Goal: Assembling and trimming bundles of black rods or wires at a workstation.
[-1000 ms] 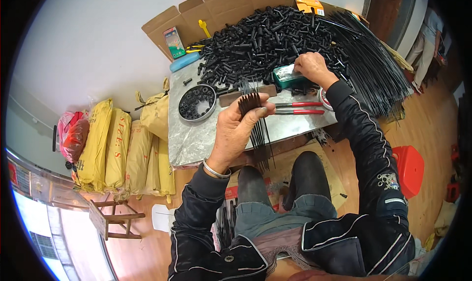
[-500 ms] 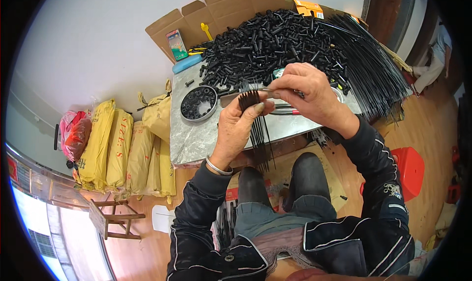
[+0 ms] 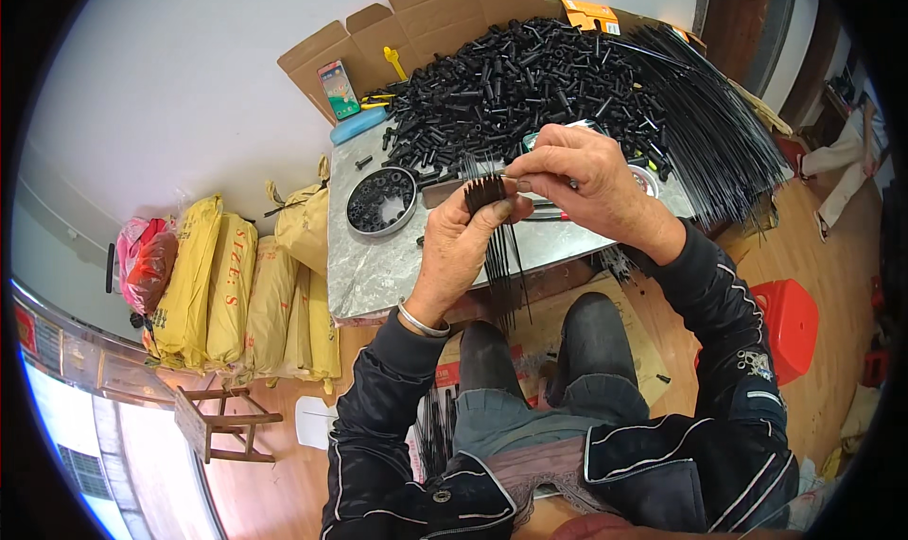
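head view: left hand (image 3: 461, 247) raised above the grey table (image 3: 378, 270), fingers curled tight around a bundle of thin black rods (image 3: 492, 220), their capped ends upward and loose ends hanging down past the table edge. right hand (image 3: 579, 176) just beside it, thumb and forefinger pinching at the top of the bundle. behind the hands, a heap of black tubes (image 3: 515, 81); a round tin of black parts (image 3: 380, 200) stands left of them; long black rods (image 3: 709, 124) fan out at right
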`<control>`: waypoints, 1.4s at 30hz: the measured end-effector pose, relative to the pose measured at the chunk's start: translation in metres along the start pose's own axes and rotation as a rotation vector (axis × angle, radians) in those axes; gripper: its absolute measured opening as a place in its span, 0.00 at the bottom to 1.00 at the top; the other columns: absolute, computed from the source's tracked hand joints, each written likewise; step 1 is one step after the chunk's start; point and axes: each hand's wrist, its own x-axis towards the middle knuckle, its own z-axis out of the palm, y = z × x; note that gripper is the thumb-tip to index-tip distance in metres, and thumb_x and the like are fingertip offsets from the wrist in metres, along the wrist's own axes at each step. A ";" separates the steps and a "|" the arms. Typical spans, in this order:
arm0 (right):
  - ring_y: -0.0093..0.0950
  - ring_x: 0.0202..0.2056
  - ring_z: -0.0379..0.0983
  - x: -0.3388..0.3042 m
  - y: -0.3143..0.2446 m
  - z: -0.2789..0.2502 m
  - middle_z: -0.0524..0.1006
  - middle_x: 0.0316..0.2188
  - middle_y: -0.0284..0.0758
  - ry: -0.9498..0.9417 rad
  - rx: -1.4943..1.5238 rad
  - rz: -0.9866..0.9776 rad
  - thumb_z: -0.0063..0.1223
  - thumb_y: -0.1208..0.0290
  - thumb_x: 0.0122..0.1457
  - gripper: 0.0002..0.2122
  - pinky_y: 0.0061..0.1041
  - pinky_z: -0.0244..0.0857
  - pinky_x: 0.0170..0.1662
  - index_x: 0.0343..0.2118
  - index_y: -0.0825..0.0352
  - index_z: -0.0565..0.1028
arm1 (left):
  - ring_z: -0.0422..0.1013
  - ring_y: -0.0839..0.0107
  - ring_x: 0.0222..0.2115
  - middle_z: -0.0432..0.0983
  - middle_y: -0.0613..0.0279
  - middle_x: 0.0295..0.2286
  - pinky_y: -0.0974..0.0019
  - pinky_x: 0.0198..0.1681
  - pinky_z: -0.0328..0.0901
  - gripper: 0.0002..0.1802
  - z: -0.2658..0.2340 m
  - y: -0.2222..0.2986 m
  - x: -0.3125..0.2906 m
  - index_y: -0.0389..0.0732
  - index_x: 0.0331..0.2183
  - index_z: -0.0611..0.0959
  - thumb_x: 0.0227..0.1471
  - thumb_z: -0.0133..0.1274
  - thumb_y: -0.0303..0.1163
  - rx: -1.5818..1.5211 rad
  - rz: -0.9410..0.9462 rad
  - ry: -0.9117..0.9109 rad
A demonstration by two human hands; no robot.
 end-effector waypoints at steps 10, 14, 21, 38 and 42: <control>0.26 0.25 0.70 0.000 0.002 -0.001 0.73 0.23 0.31 0.001 0.068 -0.001 0.60 0.78 0.48 0.06 0.24 0.62 0.29 0.31 0.65 0.79 | 0.75 0.71 0.38 0.80 0.58 0.35 0.68 0.46 0.68 0.13 -0.002 0.004 0.003 0.35 0.44 0.79 0.58 0.50 0.28 -0.029 -0.034 -0.094; 0.26 0.25 0.70 0.003 0.003 0.002 0.73 0.23 0.31 -0.046 0.172 0.081 0.60 0.78 0.49 0.06 0.23 0.63 0.28 0.31 0.66 0.79 | 0.75 0.70 0.39 0.80 0.56 0.36 0.67 0.47 0.68 0.14 -0.008 0.007 0.003 0.34 0.45 0.78 0.58 0.50 0.28 -0.042 -0.075 -0.136; 0.26 0.25 0.70 0.009 -0.003 -0.004 0.72 0.23 0.32 -0.079 -0.020 -0.060 0.59 0.79 0.50 0.05 0.23 0.63 0.28 0.31 0.67 0.79 | 0.75 0.70 0.40 0.80 0.56 0.36 0.67 0.47 0.68 0.14 -0.009 0.006 0.004 0.34 0.45 0.78 0.57 0.50 0.27 -0.033 -0.076 -0.140; 0.28 0.24 0.70 0.018 -0.015 -0.014 0.73 0.23 0.28 -0.082 -0.255 -0.187 0.61 0.76 0.45 0.07 0.26 0.63 0.27 0.29 0.62 0.78 | 0.75 0.71 0.38 0.80 0.57 0.35 0.68 0.46 0.69 0.12 -0.008 0.006 0.005 0.34 0.43 0.79 0.57 0.49 0.24 -0.006 -0.049 -0.131; 0.28 0.23 0.70 0.015 -0.019 -0.010 0.72 0.23 0.29 -0.070 -0.293 -0.181 0.60 0.76 0.45 0.06 0.26 0.63 0.27 0.29 0.62 0.78 | 0.75 0.71 0.38 0.80 0.57 0.35 0.68 0.46 0.69 0.12 -0.009 0.006 0.003 0.33 0.43 0.79 0.57 0.50 0.24 -0.001 -0.053 -0.135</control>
